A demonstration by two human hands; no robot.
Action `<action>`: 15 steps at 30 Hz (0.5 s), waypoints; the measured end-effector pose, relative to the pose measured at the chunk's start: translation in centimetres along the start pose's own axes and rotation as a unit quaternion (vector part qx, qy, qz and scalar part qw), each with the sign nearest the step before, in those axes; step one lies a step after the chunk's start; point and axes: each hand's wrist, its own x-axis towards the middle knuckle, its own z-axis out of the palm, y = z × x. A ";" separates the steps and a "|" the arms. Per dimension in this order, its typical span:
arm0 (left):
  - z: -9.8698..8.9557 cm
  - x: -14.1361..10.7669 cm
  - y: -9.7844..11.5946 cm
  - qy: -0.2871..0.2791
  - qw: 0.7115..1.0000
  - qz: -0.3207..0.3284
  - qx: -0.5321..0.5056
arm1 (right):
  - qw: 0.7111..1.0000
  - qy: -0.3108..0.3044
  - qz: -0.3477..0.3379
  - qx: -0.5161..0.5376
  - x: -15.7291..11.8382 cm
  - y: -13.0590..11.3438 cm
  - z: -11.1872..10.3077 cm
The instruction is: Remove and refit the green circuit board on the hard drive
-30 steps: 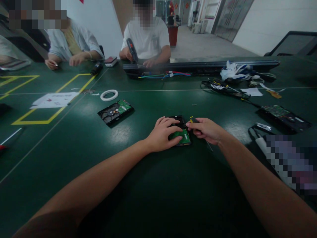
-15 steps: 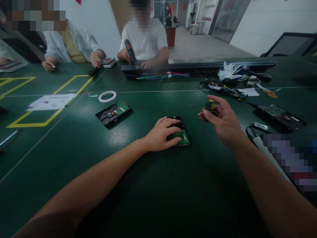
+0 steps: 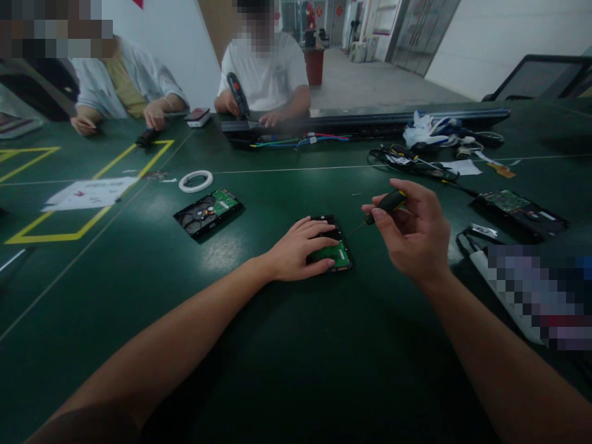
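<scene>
A hard drive (image 3: 342,256) with a green circuit board lies on the green table. My left hand (image 3: 305,250) rests flat across it, fingers spread over the board and covering much of its left side. In my right hand (image 3: 414,231) is a screwdriver (image 3: 391,202) with a black and yellow handle, gripped between thumb and fingers. Its thin shaft slants down to the left, the tip near the drive's right edge; whether it touches I cannot tell. A short row of tiny screws (image 3: 356,195) lies beyond the drive.
Another hard drive (image 3: 208,214) and a white ring (image 3: 195,181) lie to the left. At right are a third drive (image 3: 520,213), cables (image 3: 407,161) and gloves (image 3: 428,131). Across the table, one person holds a power screwdriver (image 3: 237,95) over a long black bar (image 3: 361,123).
My right hand has turned the screwdriver, so its shaft now points left toward the drive instead of downward. My left hand stays on the drive. A co-worker's hand has shifted left with a black object.
</scene>
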 end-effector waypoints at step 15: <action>0.0 0.1 0.2 -0.001 1.000 -0.003 0.002 | 1.000 -0.004 -0.009 -0.002 -0.3 0.1 0.4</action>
